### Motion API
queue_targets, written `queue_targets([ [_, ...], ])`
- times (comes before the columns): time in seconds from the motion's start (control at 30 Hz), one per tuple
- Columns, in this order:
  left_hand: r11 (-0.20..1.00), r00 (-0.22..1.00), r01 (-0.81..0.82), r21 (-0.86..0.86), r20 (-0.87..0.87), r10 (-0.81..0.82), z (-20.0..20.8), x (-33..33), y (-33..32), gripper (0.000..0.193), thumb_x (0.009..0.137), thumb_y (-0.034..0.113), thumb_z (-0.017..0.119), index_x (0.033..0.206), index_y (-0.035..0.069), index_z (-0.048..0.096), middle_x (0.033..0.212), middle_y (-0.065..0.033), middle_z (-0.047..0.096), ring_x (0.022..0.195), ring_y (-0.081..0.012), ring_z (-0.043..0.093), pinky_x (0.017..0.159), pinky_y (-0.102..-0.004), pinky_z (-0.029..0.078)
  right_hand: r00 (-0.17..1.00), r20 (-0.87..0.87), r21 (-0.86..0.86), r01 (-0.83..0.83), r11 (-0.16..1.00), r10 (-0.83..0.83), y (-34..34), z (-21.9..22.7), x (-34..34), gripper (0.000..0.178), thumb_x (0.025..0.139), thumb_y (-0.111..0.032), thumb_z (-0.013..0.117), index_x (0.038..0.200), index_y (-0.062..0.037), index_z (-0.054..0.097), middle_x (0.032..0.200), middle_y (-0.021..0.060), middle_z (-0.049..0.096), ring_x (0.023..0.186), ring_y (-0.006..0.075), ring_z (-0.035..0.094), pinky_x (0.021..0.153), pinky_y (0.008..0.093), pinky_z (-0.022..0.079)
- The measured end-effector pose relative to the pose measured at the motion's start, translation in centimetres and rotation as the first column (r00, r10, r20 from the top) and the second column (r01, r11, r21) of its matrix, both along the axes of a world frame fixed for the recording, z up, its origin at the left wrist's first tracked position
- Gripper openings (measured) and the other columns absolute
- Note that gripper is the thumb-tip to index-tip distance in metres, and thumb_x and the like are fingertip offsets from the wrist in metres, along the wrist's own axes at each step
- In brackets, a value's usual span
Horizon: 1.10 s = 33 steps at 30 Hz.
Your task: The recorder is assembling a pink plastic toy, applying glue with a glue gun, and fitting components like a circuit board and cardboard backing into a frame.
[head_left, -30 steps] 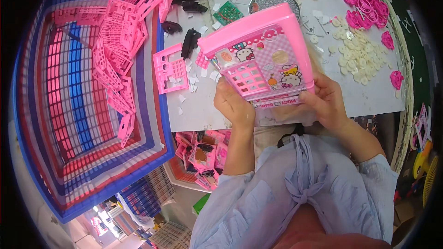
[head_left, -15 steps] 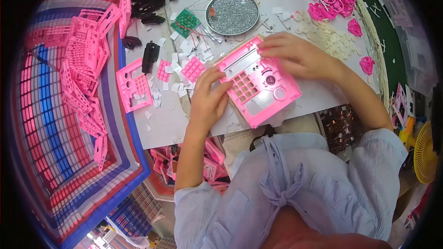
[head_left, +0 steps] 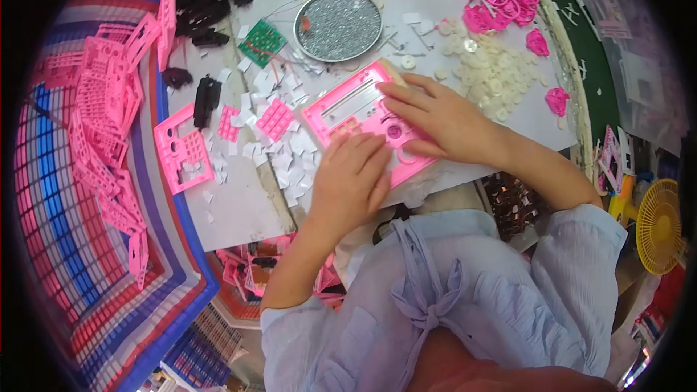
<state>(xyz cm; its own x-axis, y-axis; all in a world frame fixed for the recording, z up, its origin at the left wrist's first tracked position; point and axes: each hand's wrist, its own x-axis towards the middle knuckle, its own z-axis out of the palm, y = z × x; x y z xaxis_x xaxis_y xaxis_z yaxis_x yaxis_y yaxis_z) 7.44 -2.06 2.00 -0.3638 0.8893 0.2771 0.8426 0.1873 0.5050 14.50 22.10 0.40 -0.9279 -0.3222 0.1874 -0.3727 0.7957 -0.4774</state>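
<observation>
A pink plastic toy housing (head_left: 341,105) with a long slot, a square key grid and round openings lies tilted at the table's front edge. My left hand (head_left: 347,181) rests over its key grid, fingers stretched forward and covering most of the grid. My right hand (head_left: 454,127) lies across the housing's right side, with fingers extended and thumb apart near a round ring. Whether small parts lie under the fingertips is hidden. To the left, a pink keypad (head_left: 276,120) sits among white paper bits (head_left: 290,167).
A round dish of small screws (head_left: 338,25) and a green circuit board (head_left: 262,43) stand beyond. White discs (head_left: 501,76) and pink rings (head_left: 501,7) are at right. A pink panel (head_left: 181,178) and a black part (head_left: 207,101) lie left, beside a striped basket (head_left: 192,279).
My left hand has moved from the housing's left edge onto its key grid. My right hand has shifted down its right side. A dark grey shape now shows above the pink rings.
</observation>
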Motion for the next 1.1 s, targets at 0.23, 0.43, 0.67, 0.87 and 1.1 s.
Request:
queue_targets([
  [0.23, 1.0, 0.997, -0.021, 0.022, 0.069, 0.019, -1.6, 0.2, -0.7, 0.028, 0.078, 0.005, 0.074, 0.106, 0.003, 0.069, 0.123, -0.014, 0.065, 0.116, -0.0346, 0.062, 0.098, -0.0457, 0.05, 0.871, 0.126, 0.004, 0.479, 0.878, -0.476, 8.3, 1.0, -3.1, 0.027, 0.083, -0.022, 0.07, 0.105, -0.0074, 0.07, 0.104, 0.011, 0.07, 0.087, 0.0289, 0.068, 0.077, 0.0427, 0.054],
  [0.43, 0.993, 0.992, -0.05, 0.107, 0.121, 0.037, -1.1, 0.3, -0.3, 0.027, 0.077, 0.005, 0.072, 0.103, 0.003, 0.067, 0.116, -0.0142, 0.064, 0.107, -0.0339, 0.062, 0.091, -0.0446, 0.051, 0.888, 0.142, 0.24, 0.397, 0.886, -0.437, 9.2, -0.3, -4.0, 0.017, 0.084, -0.02, 0.069, 0.095, -0.0078, 0.07, 0.087, 0.0088, 0.071, 0.078, 0.0296, 0.068, 0.069, 0.0402, 0.054],
  [0.67, 0.928, 0.424, -0.373, -0.012, 0.887, 0.182, 1.7, 1.3, 1.6, 0.013, 0.096, 0.013, 0.065, 0.102, 0.001, 0.066, 0.081, -0.0037, 0.065, 0.068, -0.0074, 0.058, 0.058, -0.0228, 0.045, 1.0, 0.017, -0.523, -0.005, 0.852, 0.016, 1.1, 3.3, -1.5, 0.012, 0.085, -0.009, 0.072, 0.095, -0.003, 0.069, 0.088, 0.0072, 0.072, 0.074, 0.0181, 0.067, 0.063, 0.0303, 0.052],
  [0.87, 0.972, 0.456, -0.234, -0.007, 0.883, 0.116, 1.1, 1.8, 1.3, 0.019, 0.1, 0.014, 0.059, 0.086, 0.002, 0.064, 0.068, 0.0025, 0.059, 0.06, -0.0019, 0.046, 0.053, -0.0215, 0.036, 0.957, 0.265, -0.589, 0.26, 0.765, -0.121, -3.0, 4.3, 1.8, 0.016, 0.086, -0.012, 0.073, 0.099, -0.0056, 0.066, 0.083, 0.0096, 0.069, 0.069, 0.0234, 0.066, 0.062, 0.0333, 0.052],
  [1.1, 0.968, 0.923, -0.221, 0.123, 0.346, 0.167, 0.4, 3.2, 0.2, 0.01, 0.088, 0.011, 0.067, 0.095, 0.004, 0.065, 0.092, -0.0102, 0.066, 0.085, -0.0222, 0.065, 0.076, -0.0364, 0.049, 0.995, -0.015, -0.205, 0.098, 0.974, -0.103, -2.7, 3.8, 2.3, 0.015, 0.085, -0.013, 0.073, 0.095, -0.0064, 0.065, 0.081, 0.0105, 0.066, 0.072, 0.03, 0.066, 0.064, 0.039, 0.053],
])
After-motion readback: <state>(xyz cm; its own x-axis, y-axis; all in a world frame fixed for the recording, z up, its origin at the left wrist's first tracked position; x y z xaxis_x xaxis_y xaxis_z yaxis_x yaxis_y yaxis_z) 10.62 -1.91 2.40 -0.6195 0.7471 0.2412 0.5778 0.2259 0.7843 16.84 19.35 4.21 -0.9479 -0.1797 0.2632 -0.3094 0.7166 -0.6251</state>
